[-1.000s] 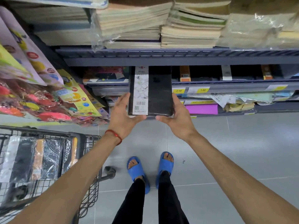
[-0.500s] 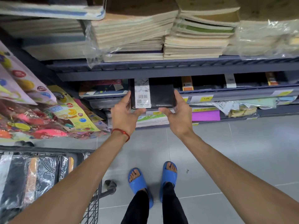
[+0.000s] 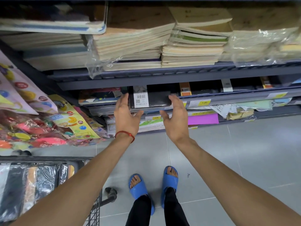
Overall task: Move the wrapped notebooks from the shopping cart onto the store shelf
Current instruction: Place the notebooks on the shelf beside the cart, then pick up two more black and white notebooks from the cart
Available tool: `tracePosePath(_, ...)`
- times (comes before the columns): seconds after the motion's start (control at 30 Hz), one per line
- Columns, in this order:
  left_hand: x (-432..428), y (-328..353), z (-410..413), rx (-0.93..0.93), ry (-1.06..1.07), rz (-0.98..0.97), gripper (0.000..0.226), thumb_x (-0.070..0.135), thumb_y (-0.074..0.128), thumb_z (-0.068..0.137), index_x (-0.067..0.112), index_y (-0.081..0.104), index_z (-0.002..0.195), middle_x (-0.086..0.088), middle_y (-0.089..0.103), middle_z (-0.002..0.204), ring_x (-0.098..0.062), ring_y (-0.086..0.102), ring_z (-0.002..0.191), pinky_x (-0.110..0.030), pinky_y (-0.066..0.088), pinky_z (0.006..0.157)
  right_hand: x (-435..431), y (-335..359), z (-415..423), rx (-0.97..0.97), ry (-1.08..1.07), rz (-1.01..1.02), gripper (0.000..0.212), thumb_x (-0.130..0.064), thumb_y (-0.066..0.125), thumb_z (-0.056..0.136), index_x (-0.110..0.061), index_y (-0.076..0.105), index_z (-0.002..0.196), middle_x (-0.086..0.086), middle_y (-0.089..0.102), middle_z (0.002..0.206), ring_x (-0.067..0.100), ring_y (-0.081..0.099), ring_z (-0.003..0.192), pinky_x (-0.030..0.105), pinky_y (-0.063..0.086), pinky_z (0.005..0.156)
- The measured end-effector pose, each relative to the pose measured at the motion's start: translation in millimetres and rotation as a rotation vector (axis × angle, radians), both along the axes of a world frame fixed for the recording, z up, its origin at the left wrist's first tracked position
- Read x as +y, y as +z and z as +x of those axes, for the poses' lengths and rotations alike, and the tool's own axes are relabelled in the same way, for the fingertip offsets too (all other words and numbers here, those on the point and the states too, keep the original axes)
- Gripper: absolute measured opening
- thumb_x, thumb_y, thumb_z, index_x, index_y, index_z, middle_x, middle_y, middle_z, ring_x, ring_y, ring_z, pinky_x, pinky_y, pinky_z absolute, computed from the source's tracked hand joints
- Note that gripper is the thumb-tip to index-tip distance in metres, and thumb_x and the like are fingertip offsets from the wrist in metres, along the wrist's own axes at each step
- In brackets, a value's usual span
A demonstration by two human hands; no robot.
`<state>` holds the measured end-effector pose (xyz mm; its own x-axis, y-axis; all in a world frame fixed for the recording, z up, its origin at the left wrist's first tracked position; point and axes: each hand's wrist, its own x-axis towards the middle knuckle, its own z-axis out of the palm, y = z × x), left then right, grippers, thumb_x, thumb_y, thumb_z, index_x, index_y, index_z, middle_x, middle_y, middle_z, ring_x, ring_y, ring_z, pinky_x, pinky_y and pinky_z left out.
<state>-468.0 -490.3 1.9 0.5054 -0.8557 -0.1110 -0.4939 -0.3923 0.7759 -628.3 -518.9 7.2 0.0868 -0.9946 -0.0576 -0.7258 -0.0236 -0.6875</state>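
Moved: the black wrapped notebook (image 3: 151, 98) has gone further back onto the shelf (image 3: 228, 99) than half a second ago. Both thumbs, which held its near edge then, have come off it.
Head view, notebook: it lies flat on the middle shelf under the upper board, with its white barcode label toward the left. Its near edge sits at the shelf's front rail.
Head view, left hand (image 3: 126, 115): the fingers are straight and lie along the notebook's left edge. The thumb is spread away below, so the hand is wide and holds nothing. A red bracelet (image 3: 125, 133) is on the wrist.
Head view, right hand (image 3: 175, 118): the fingers are straight with their tips at the notebook's right corner. The thumb is apart from the notebook, and this hand is also wide and holds nothing.
Head view, cart (image 3: 91, 209): it stands at the lower left with more wrapped notebooks (image 3: 16, 193) upright inside.
Head view, upper shelf: it carries stacks of pale notebooks (image 3: 135, 46), some in clear plastic.
Head view, shelf rail: yellow price tags (image 3: 204, 102) sit just right of the hands.
Head view, left side: bright toy packs (image 3: 32, 128) hang above the cart.
Head view, floor: grey tiles (image 3: 244, 152), with blue sandals (image 3: 138, 188) below the arms.
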Motion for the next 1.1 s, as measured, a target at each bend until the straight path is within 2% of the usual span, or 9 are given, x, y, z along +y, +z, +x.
tracePosePath(0.1,21,10,2,-0.049,-0.035,-0.021,0.072,0.015,0.081,0.078,0.005,0.048,0.141,-0.012,0.047,0.143,-0.023,0.044,0.132,-0.013,0.024,0.109,25,15,-7,0.071,0.02,-0.081,0.046,-0.007,0.063,0.095,-0.011,0.052,0.139,0.003,0.042,0.15,0.017,0.043,0.136,0.014,0.032,0.106)
tracePosePath(0.17,41,24,4,-0.122,-0.109,0.004,0.062,0.021,0.074,0.085,0.011,0.049,0.14,-0.01,0.048,0.14,-0.025,0.046,0.128,-0.023,0.032,0.108,44,28,-11,0.133,0.07,-0.11,0.043,-0.011,0.064,0.093,-0.013,0.055,0.135,0.002,0.044,0.146,0.019,0.046,0.131,0.021,0.04,0.1)
tracePosePath(0.23,64,39,6,-0.304,-0.209,0.029,0.053,0.03,0.066,0.089,0.017,0.051,0.138,-0.005,0.052,0.138,-0.029,0.049,0.121,-0.04,0.043,0.1,64,44,-15,0.204,0.13,-0.122,0.042,-0.016,0.066,0.091,-0.013,0.058,0.132,0.001,0.05,0.141,0.022,0.049,0.127,0.031,0.049,0.097)
tracePosePath(0.27,75,47,6,-0.411,-0.257,0.032,0.051,0.034,0.063,0.09,0.018,0.052,0.137,-0.004,0.054,0.135,-0.03,0.051,0.117,-0.043,0.046,0.094,74,52,-17,0.24,0.156,-0.129,0.041,-0.019,0.066,0.09,-0.013,0.059,0.13,0.002,0.053,0.137,0.023,0.051,0.124,0.036,0.051,0.096)
tracePosePath(0.33,99,64,6,-0.564,-0.335,0.047,0.049,0.04,0.056,0.092,0.018,0.053,0.135,-0.003,0.057,0.132,-0.03,0.053,0.114,-0.043,0.047,0.091,92,72,-21,0.313,0.206,-0.14,0.04,-0.025,0.067,0.088,-0.013,0.062,0.126,0.002,0.058,0.129,0.025,0.053,0.119,0.041,0.051,0.094)
tracePosePath(0.47,145,104,0,-0.699,-0.414,0.16,0.055,0.048,0.047,0.092,0.02,0.049,0.139,-0.003,0.054,0.135,-0.03,0.05,0.12,-0.044,0.047,0.092,128,114,-36,0.429,0.323,-0.17,0.042,-0.033,0.062,0.089,-0.014,0.063,0.126,0.003,0.062,0.12,0.027,0.054,0.113,0.042,0.05,0.09)
tracePosePath(0.57,184,129,-8,-0.769,-0.45,0.217,0.053,0.05,0.044,0.092,0.021,0.049,0.136,-0.004,0.051,0.134,-0.029,0.049,0.118,-0.044,0.047,0.089,155,136,-53,0.449,0.419,-0.205,0.047,-0.039,0.058,0.09,-0.014,0.06,0.129,0.003,0.062,0.121,0.026,0.053,0.115,0.041,0.05,0.093)
tracePosePath(0.73,259,150,-29,-0.821,-0.365,0.285,0.051,0.05,0.043,0.091,0.019,0.05,0.131,-0.006,0.052,0.128,-0.03,0.05,0.113,-0.045,0.047,0.088,202,160,-76,0.497,0.585,-0.274,0.05,-0.046,0.055,0.088,-0.014,0.062,0.126,0.001,0.06,0.12,0.024,0.052,0.113,0.038,0.046,0.091)
tracePosePath(1.1,407,184,-27,-0.83,-0.237,0.309,0.046,0.05,0.041,0.093,0.025,0.051,0.13,0.001,0.055,0.127,-0.024,0.054,0.111,-0.041,0.046,0.087,311,183,-51,0.311,0.739,-0.392,0.045,-0.044,0.059,0.084,-0.012,0.064,0.116,0.002,0.061,0.116,0.025,0.055,0.107,0.04,0.05,0.09)
